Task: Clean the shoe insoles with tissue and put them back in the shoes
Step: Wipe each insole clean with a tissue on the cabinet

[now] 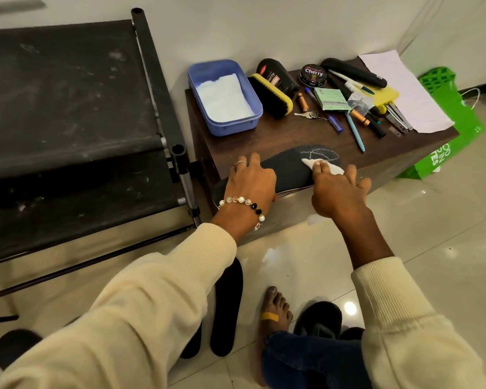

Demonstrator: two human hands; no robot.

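A black insole (289,169) lies flat along the front edge of the low brown table (278,136). My left hand (250,183) presses its heel end down with spread fingers. My right hand (337,189) presses a small white tissue (323,167) onto the toe end with straight fingers. A second black insole (227,307) lies on the floor below my left arm. A black shoe (319,318) stands on the floor by my bare foot, and another dark shoe (14,346) shows at the lower left, partly hidden by my sleeve.
A blue tub (222,127) holding white tissues stands on the table's left. Behind the insole lie a shoe brush (270,96), polish bottle, polish tin (312,75), pens, keys and paper. A black folding cot (68,122) fills the left. A green bag (460,122) sits at the right.
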